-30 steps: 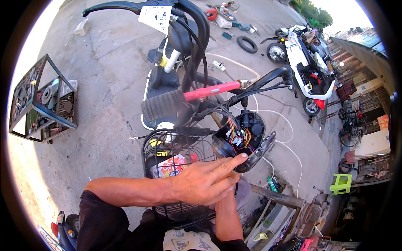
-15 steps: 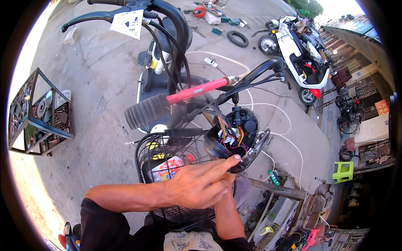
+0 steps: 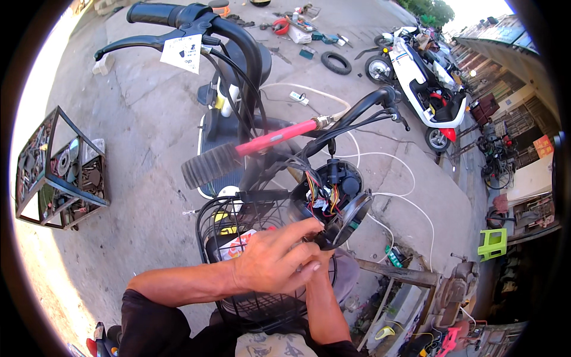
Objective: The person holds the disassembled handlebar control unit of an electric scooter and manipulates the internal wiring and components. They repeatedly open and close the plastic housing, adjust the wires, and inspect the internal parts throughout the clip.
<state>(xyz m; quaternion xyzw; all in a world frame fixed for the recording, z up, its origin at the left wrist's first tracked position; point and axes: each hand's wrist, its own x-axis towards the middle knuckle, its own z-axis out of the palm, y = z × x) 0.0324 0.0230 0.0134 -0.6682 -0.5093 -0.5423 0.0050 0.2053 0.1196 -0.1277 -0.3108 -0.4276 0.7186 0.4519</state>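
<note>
My left hand (image 3: 273,259) reaches across from the left to the lower edge of an opened headlight housing (image 3: 300,208). Its fingers are bent and drawn together; whatever they hold, if anything, is hidden. My right hand (image 3: 325,257) is under and behind the left one, its fingers mostly out of sight near the round headlight front (image 3: 354,217), which hangs tilted off the housing. Coloured wires (image 3: 321,199) and white connectors crowd the inside. Below my left hand is a black wire basket (image 3: 205,220) containing a red-and-white package (image 3: 239,245).
A red pump-like tool with a ribbed black grip (image 3: 211,166) lies across the scooter's handlebar (image 3: 256,59). A metal rack of parts (image 3: 59,172) stands left. Pale hose (image 3: 410,172) loops over the ground. Right are a white scooter (image 3: 416,89) and a green stool (image 3: 492,244).
The left index finger, stretched along the housing edge before, is now bent inward with the other fingers. The headlight front has shifted slightly down and left. The view has moved a little.
</note>
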